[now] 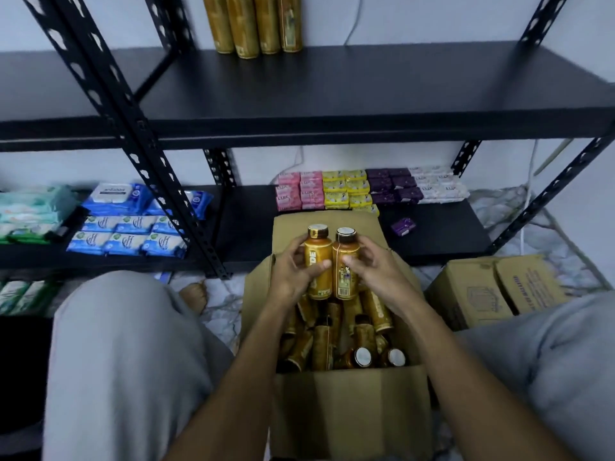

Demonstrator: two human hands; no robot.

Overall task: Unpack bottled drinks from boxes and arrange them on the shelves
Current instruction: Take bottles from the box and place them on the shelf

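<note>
Right now both hands are up over the open box (349, 404), each w/ one gold bottle. The left hand (293, 274) grips the left bottle (318, 261): fingers curled round its far side, thumb laid across the label. The right hand (376, 274) grips the right bottle (346, 264) the same way, thumb pressed on the front, fingers wrapped behind. The 2 bottles stand upright, side by side & touching, caps up, held just above the box's far end. Below them the box is packed w/ more bottles (332, 334), most tilted or on their sides, 2 white-topped caps showing near the front wall. The box sits on the floor btwn the person's knees in grey trousers (116, 344).

Behind it is a black metal rack. The upper shelf (332, 91) carries four gold bottles on the shelf (256, 24), standing in a row at the back, tops cut off by the frame edge. The lower shelf (442, 234) has soap packs (366, 188) stacked in pink, yellow, purple & white columns at the back, w/ one loose purple pack (403, 226) lying apart nearer the front. To the left lie blue & green wipes packs (133, 227). A 2nd cardboard box (492, 291), top closed, sits on the floor to the right, near the open one.
</note>
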